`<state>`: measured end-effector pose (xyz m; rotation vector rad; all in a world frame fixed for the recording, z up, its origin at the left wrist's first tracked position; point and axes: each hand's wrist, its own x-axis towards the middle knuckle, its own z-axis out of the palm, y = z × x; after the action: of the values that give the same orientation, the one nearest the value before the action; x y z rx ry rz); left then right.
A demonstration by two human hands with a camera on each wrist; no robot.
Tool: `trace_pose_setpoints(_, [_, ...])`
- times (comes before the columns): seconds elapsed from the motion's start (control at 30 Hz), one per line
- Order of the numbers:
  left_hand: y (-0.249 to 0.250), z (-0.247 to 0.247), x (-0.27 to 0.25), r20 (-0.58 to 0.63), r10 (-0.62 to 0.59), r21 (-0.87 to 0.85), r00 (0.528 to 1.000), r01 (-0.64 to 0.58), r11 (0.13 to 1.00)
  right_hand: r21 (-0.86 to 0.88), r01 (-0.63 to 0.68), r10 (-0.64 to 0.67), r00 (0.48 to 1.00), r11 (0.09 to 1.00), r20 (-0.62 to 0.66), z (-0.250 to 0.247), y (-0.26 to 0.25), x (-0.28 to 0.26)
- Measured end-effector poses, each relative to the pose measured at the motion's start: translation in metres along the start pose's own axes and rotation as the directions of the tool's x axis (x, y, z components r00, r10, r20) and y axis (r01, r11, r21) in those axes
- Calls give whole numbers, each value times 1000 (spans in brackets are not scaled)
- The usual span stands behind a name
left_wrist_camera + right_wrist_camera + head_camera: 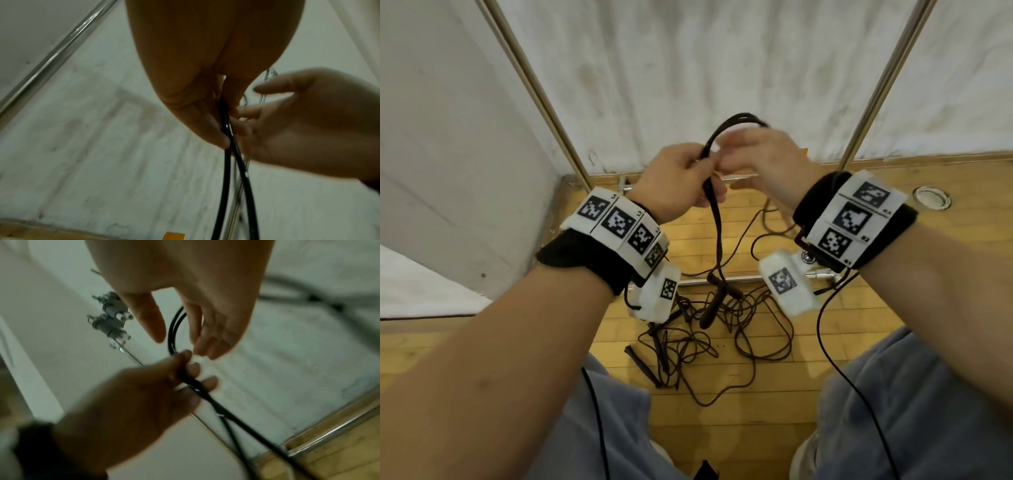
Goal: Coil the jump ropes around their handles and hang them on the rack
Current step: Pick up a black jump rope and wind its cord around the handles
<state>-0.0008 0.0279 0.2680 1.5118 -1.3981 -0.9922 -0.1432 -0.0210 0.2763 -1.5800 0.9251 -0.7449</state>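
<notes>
Hands meet above tangled ropes (709, 339) on the floor. Left hand (681, 181) pinches a doubled black rope (717, 233); right hand (763, 161), fingers loose, touches its loop.

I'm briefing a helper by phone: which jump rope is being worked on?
Look above the wooden floor, between the raised hands. The black jump rope hangs doubled from the left hand; the other ropes lie tangled below.

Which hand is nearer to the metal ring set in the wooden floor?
The right hand. The floor ring lies on its outer side, beyond the right wrist, while the left hand, pinching the black jump rope, is farther away across the body.
</notes>
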Motion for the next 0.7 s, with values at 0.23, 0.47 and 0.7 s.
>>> trace_pose_setpoints(0.23, [13, -9, 10, -140, 70, -174, 988, -94, 980, -603, -10, 243, 920, 798, 307, 21, 38, -11])
trace_pose_setpoints(0.47, [11, -6, 15, -157, -119, -247, 980, 78, 966, -557, -66, 191, 967, 828, 169, 26, 53, -5])
trace_pose_setpoints(0.7, [-12, 3, 4, 300, -276, 278, 913, 193, 941, 124, -145, 159, 981, 982, -112, 10, 33, 4])
